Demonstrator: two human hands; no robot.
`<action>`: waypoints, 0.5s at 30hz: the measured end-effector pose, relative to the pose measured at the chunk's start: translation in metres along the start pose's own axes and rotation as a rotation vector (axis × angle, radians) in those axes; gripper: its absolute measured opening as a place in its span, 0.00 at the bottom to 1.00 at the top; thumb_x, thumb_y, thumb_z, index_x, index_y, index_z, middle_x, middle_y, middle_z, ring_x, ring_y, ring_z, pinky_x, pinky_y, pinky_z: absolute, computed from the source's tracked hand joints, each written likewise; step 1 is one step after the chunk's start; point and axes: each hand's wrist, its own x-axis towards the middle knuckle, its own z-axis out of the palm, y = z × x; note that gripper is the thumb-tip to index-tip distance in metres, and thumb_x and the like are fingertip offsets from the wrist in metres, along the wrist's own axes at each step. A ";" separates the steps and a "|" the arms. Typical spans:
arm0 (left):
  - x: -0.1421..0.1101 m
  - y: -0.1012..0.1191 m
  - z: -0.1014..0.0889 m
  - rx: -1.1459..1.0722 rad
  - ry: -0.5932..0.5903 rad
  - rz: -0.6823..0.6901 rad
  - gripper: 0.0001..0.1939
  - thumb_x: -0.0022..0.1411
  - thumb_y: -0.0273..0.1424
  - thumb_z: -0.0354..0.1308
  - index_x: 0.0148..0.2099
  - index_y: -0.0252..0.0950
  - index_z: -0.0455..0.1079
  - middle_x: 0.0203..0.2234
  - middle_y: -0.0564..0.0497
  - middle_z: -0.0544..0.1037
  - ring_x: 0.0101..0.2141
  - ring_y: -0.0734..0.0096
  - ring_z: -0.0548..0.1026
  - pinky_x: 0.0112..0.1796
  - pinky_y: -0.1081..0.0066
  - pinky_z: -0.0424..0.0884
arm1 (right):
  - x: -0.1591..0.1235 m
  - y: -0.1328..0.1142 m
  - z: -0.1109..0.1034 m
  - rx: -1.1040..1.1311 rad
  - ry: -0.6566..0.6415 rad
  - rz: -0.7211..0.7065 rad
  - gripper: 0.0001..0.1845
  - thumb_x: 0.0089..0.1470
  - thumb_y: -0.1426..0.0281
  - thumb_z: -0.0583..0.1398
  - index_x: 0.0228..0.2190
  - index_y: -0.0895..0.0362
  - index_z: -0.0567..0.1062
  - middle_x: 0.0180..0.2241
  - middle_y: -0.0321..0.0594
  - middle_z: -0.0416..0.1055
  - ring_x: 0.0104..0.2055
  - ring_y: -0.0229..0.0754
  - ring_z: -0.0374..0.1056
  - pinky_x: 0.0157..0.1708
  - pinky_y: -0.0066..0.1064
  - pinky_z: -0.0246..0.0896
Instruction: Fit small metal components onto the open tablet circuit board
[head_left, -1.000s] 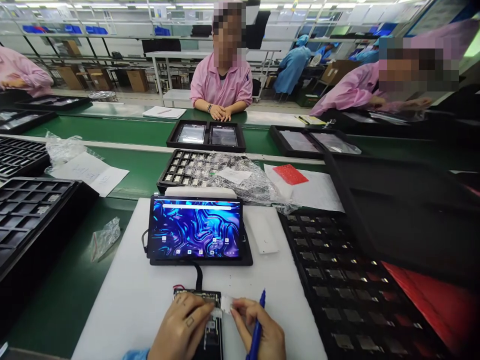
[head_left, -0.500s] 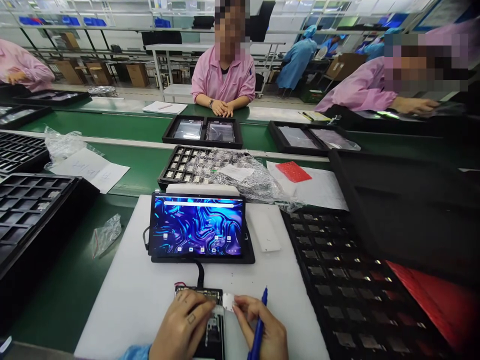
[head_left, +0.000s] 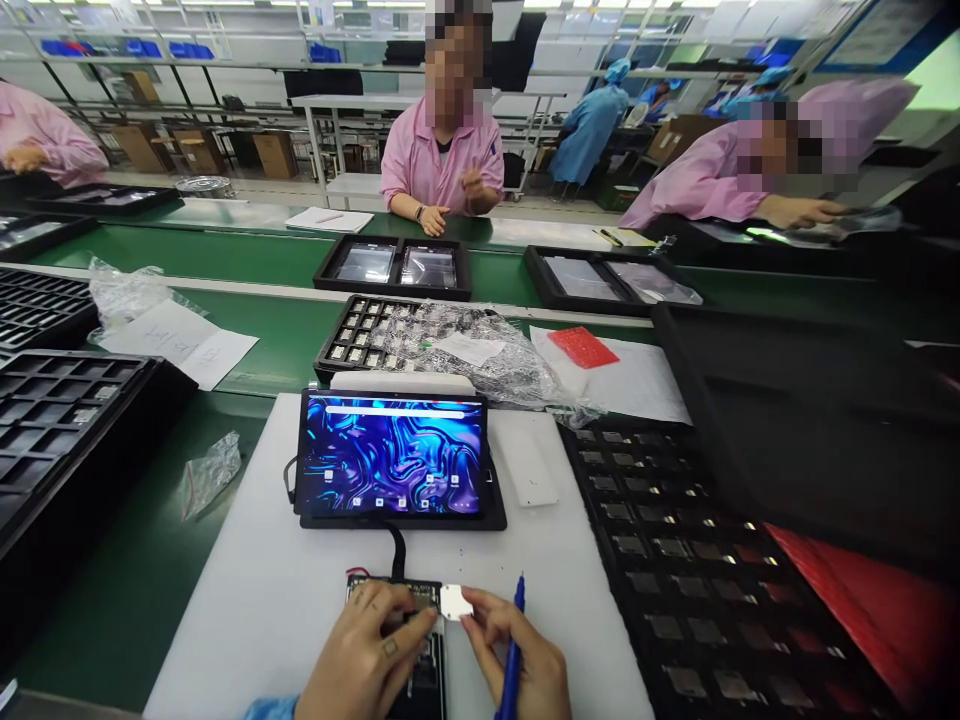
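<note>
My left hand (head_left: 371,655) rests with curled fingers on a small dark circuit board (head_left: 409,640) lying on the white foam mat (head_left: 255,590). My right hand (head_left: 517,655) pinches a small silvery square part (head_left: 455,602) at the board's upper right corner, and a blue pen (head_left: 513,650) is tucked between its fingers. A black cable (head_left: 397,552) runs from the board up to a lit tablet (head_left: 391,468) with a blue swirl screen in a dark cradle.
A black tray of small parts (head_left: 697,590) lies right of the mat, with a red sheet (head_left: 870,610) beyond. Empty black trays (head_left: 60,410) stand on the left. Another parts tray under a plastic bag (head_left: 450,345) sits behind the tablet. People in pink coats sit across the green belt.
My right hand has shifted the silvery part slightly against the board's corner. The person opposite has raised a hand off the table.
</note>
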 end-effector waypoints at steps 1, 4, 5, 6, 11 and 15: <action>0.000 0.000 0.001 0.037 -0.006 0.009 0.16 0.69 0.26 0.42 0.51 0.36 0.69 0.34 0.44 0.71 0.32 0.64 0.72 0.31 0.65 0.73 | 0.000 0.000 0.000 -0.019 0.002 -0.020 0.12 0.52 0.76 0.60 0.21 0.53 0.64 0.35 0.43 0.80 0.34 0.43 0.78 0.37 0.26 0.73; 0.001 0.003 0.002 0.104 -0.007 0.028 0.16 0.69 0.27 0.42 0.50 0.37 0.70 0.34 0.43 0.71 0.30 0.63 0.72 0.28 0.62 0.73 | 0.002 0.000 -0.001 -0.058 0.008 -0.105 0.12 0.52 0.77 0.59 0.22 0.53 0.64 0.34 0.41 0.81 0.33 0.41 0.78 0.35 0.24 0.73; 0.002 0.004 0.002 0.111 -0.005 0.024 0.17 0.69 0.27 0.42 0.50 0.37 0.70 0.34 0.43 0.71 0.30 0.63 0.72 0.28 0.62 0.73 | 0.002 0.000 -0.001 -0.065 0.013 -0.130 0.12 0.52 0.78 0.59 0.22 0.53 0.64 0.34 0.41 0.81 0.32 0.41 0.78 0.35 0.23 0.73; 0.003 0.004 0.002 0.113 -0.001 0.017 0.17 0.69 0.27 0.41 0.49 0.37 0.70 0.33 0.43 0.70 0.29 0.63 0.72 0.27 0.62 0.73 | 0.002 -0.001 0.000 -0.070 0.014 -0.149 0.12 0.52 0.78 0.58 0.22 0.53 0.64 0.33 0.42 0.81 0.32 0.42 0.79 0.34 0.23 0.73; 0.003 0.002 0.001 0.049 0.008 -0.014 0.16 0.68 0.27 0.42 0.49 0.38 0.69 0.33 0.44 0.71 0.31 0.63 0.73 0.28 0.63 0.74 | 0.000 -0.003 0.001 -0.092 0.072 -0.170 0.12 0.53 0.76 0.58 0.22 0.53 0.63 0.33 0.43 0.81 0.32 0.43 0.79 0.33 0.24 0.74; 0.002 -0.001 -0.004 -0.046 0.003 -0.033 0.15 0.68 0.26 0.43 0.52 0.35 0.67 0.33 0.45 0.74 0.33 0.65 0.74 0.32 0.66 0.75 | 0.001 0.000 -0.004 -0.153 0.089 -0.236 0.13 0.52 0.78 0.58 0.22 0.52 0.63 0.32 0.41 0.81 0.32 0.42 0.79 0.34 0.24 0.73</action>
